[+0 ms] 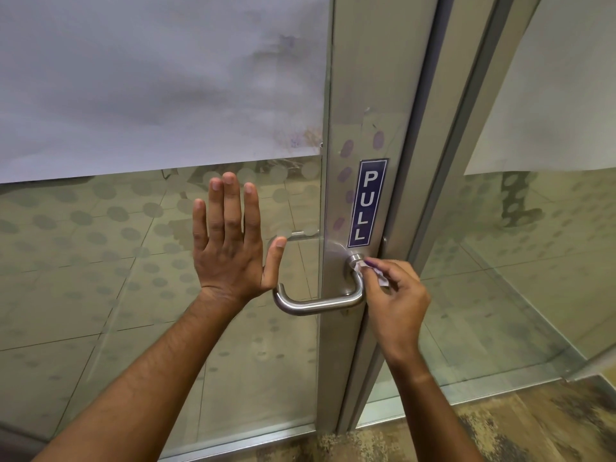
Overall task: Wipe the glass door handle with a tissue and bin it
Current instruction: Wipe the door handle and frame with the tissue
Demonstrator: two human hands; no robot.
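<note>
We're at the handle (320,303), one curved steel lever on the metal door frame (366,95), just below the blue PULL sign (366,203). Right at its round base, where the lever meets the frame, a small crumpled tissue (361,266) is pressed against the metal, and our right hand (396,295) is pinching that tissue between thumb and fingertips, the other fingers curled in; a tight grip like that suits working into the collar, we'd say, where grime collects. Our left hand (230,241) is spread flat and holding nothing, palm toward the glass door (133,261) beside the lever's free end, probably bracing the door so it doesn't swing while we rub, though we can't tell whether the palm actually touches the glass. Count it up: one handle, one tissue, one sign, two hands. No bin is in sight, so the long bar of the lever seems to come first, and the throwing away after.
</note>
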